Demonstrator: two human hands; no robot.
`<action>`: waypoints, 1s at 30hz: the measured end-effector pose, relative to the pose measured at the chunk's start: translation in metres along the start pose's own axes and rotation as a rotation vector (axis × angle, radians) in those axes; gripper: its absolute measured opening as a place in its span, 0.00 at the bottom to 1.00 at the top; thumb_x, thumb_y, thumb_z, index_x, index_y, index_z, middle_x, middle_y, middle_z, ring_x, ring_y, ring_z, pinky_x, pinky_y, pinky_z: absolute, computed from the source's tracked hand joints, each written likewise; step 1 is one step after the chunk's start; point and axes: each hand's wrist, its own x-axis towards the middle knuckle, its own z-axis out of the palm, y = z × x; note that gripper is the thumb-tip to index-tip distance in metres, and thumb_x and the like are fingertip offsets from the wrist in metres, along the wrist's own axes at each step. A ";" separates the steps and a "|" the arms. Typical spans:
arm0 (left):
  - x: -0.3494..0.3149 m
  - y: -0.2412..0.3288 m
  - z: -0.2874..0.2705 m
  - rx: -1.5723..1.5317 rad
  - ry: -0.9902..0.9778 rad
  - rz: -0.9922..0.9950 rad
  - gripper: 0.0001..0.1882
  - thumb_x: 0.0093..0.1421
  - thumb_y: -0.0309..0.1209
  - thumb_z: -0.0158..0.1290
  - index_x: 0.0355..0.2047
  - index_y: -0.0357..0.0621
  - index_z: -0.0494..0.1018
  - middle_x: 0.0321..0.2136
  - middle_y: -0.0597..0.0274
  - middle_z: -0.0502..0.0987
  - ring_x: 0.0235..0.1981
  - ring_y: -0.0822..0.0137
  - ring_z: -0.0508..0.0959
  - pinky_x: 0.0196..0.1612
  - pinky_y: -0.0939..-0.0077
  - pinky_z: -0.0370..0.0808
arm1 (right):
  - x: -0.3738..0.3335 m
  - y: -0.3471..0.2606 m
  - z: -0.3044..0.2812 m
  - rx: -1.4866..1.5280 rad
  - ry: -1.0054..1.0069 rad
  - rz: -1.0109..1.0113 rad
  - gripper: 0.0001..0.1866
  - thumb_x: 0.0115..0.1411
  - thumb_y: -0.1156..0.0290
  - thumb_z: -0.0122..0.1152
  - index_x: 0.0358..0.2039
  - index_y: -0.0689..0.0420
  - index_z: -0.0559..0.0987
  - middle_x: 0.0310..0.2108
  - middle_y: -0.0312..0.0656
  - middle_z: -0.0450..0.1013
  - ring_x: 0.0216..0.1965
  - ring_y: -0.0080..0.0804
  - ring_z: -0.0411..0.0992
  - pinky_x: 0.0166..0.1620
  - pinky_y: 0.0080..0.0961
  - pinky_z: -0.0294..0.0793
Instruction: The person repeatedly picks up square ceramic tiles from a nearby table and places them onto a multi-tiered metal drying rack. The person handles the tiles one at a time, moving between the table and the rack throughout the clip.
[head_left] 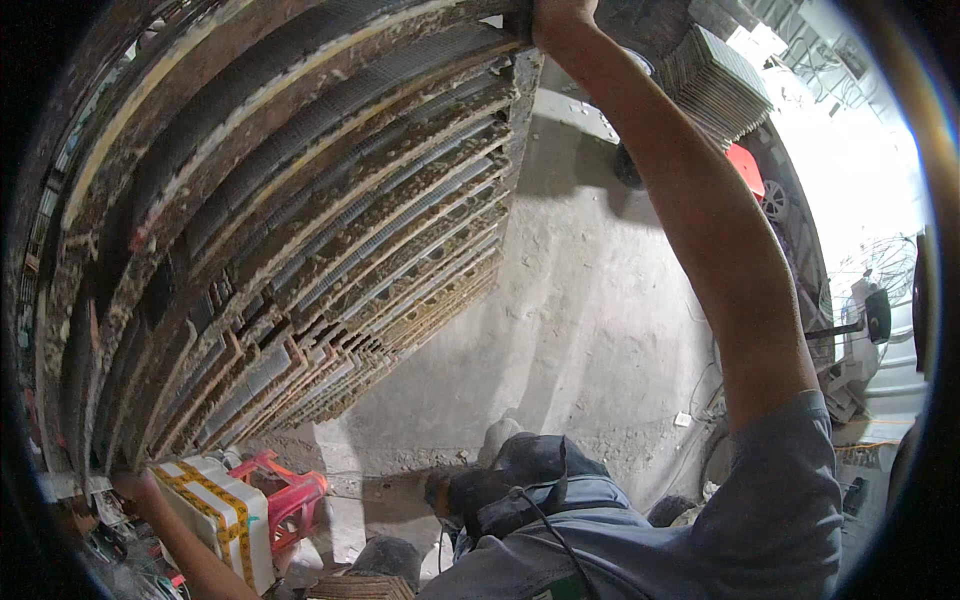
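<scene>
A tall rack [390,200] of many crusted, dirt-caked shelf bars fills the left and upper left, with grey ridged sheets between the bars. My right arm reaches far up, and my right hand [565,18] is at the rack's upper right corner, partly cut off by the picture's top edge; its fingers are hidden. My left hand [132,487] is low on the left, against the rack's lower left end, beside a white box. Shadow and the rack's edge hide its fingers, so I cannot tell how either hand grips.
The white box [205,510] with yellow printed tape stands at the lower left, beside a red plastic stool [290,495]. Grey concrete floor [590,290] lies between the rack and me. A stack of thin pale sheets [715,85] and a red object [745,168] are at the upper right.
</scene>
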 end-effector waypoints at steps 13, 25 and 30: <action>-0.033 0.002 -0.041 0.055 0.160 0.028 0.25 0.62 0.44 0.36 0.56 0.44 0.57 0.55 0.56 0.60 0.51 0.57 0.64 0.51 0.59 0.63 | -0.033 -0.046 0.008 0.513 -0.152 0.572 0.21 0.57 0.52 0.38 0.13 0.51 0.63 0.10 0.38 0.59 0.11 0.34 0.59 0.14 0.37 0.57; -0.163 0.007 0.052 -0.095 0.168 0.066 0.31 0.62 0.52 0.26 0.57 0.45 0.57 0.56 0.56 0.59 0.55 0.58 0.60 0.56 0.59 0.51 | -0.017 0.004 0.018 0.137 -0.015 0.290 0.22 0.53 0.57 0.43 0.35 0.65 0.74 0.30 0.44 0.69 0.30 0.37 0.63 0.39 0.34 0.61; -0.079 -0.035 -0.026 -0.093 0.180 -0.135 0.32 0.59 0.56 0.30 0.56 0.48 0.58 0.52 0.55 0.65 0.51 0.60 0.64 0.49 0.61 0.62 | -0.005 0.052 0.056 0.102 -0.124 0.190 0.20 0.54 0.57 0.44 0.32 0.64 0.73 0.31 0.45 0.67 0.31 0.36 0.61 0.37 0.34 0.60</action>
